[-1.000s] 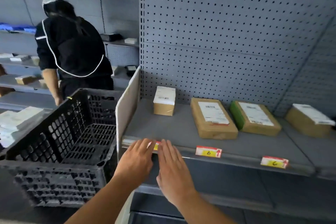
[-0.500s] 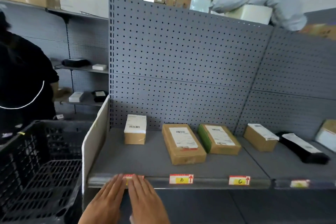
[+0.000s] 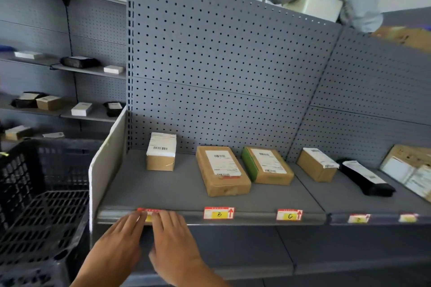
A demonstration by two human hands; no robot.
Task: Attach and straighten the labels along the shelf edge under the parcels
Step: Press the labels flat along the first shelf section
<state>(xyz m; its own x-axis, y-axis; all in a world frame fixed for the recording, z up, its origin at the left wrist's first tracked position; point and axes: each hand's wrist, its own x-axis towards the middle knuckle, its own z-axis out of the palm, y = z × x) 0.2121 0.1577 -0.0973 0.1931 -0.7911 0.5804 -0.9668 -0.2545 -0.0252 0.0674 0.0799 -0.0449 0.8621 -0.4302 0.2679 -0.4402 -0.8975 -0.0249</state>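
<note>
Roughly midway: left hand and right hand, fingers flat, press the first label onto the shelf edge, lower centre. B label and C label sit straight; two right-hand labels too blurred to judge.

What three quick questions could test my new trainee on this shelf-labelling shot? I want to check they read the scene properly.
1. True or false: both hands are pressing the leftmost label.
2. Which letter is on the label below the large flat parcel? A, B or C?
3. What stands left of the shelf?

Key: 1 true, the left hand and right hand lie flat on it; 2 B; 3 a black crate.
</note>
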